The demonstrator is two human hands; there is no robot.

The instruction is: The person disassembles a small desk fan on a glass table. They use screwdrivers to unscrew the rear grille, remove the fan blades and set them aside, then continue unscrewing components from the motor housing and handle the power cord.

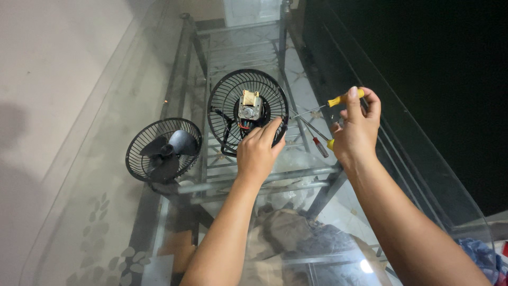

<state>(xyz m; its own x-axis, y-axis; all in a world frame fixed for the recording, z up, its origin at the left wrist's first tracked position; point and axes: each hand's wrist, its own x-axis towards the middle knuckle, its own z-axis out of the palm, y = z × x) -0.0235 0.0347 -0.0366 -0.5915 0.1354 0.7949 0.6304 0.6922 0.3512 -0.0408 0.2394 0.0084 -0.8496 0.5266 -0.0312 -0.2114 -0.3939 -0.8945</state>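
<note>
A black fan grille with its blades (164, 150) lies on the glass counter (90, 175), toward the left edge. A red-handled screwdriver (319, 145) rests nearer the right edge. Beneath the glass sit a metal frame (254, 182) and crumpled cloth (296, 233).

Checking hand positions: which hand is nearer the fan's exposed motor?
Left. The left hand grips the rear grille just below the motor; the right hand holds a yellow-handled screwdriver off to its right.
</note>
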